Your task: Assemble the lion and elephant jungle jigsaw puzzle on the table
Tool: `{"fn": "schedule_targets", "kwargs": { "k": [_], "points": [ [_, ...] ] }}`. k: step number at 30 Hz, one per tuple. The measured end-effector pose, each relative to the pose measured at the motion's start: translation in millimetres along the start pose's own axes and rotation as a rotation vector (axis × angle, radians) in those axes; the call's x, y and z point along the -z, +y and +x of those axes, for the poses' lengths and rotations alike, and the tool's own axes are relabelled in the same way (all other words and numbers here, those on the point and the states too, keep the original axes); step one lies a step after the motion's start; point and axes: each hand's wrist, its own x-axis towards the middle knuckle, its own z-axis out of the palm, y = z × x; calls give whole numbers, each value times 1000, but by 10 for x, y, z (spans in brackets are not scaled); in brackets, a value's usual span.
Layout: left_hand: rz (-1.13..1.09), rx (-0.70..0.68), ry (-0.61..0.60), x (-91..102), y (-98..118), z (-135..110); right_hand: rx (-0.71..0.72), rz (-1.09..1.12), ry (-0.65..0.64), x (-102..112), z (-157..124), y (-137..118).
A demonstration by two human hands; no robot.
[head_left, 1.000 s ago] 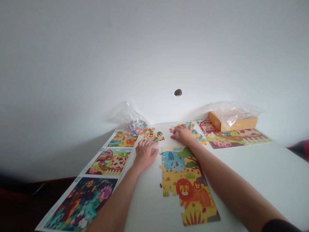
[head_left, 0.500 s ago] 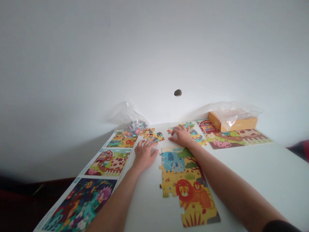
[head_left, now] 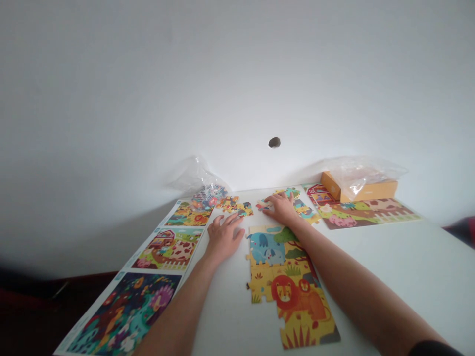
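My left hand (head_left: 224, 239) lies flat on the white table with its fingers spread, just below a loose group of jigsaw pieces (head_left: 233, 206) and touching none of them. My right hand (head_left: 282, 207) rests farther back, its fingertips on a small jigsaw piece (head_left: 261, 204). Whether it grips that piece, I cannot tell. More loose pieces (head_left: 302, 206) lie beyond that hand. A partly joined cardboard jigsaw (head_left: 285, 282) with an elephant and lions lies between my arms.
Printed picture sheets (head_left: 126, 314) line the table's left side, beside a heap of pieces (head_left: 210, 196) and a clear plastic bag (head_left: 196, 175). An orange box (head_left: 367, 190) under plastic stands at the back right behind another sheet (head_left: 365, 215). A white wall rises behind the table.
My right hand has shifted slightly right since half a second ago, and its fingertips now sit on the small piece. My left hand has barely moved.
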Motion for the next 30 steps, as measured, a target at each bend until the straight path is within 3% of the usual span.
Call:
{"fn": "schedule_targets", "kwargs": {
  "k": [7, 10, 14, 18, 20, 23, 25, 30],
  "points": [
    [-76, -12, 34, -17, -24, -1, -53, 138, -19, 19, 31, 43],
    [-203, -9, 112, -29, -49, 33, -43, 198, -24, 62, 25, 18],
    [-613, 89, 224, 22, -39, 94, 174, 277, -7, 200, -53, -199],
    [-963, 133, 45, 109, 17, 106, 355, 282, -86, 327, -271, -496],
    [-988, 128, -10, 127, 36, 102, 308, 250, -100, 357, -442, -552],
    [-1004, 167, 34, 104, 34, 108, 286, 165, -104, 383, -734, -482],
    [-997, 192, 74, 68, 18, 119, 293, 139, -172, 401, -893, -389],
    [-954, 205, 125, 22, -38, 125, 266, 116, -288, 447, -971, -282]
  ]
}}
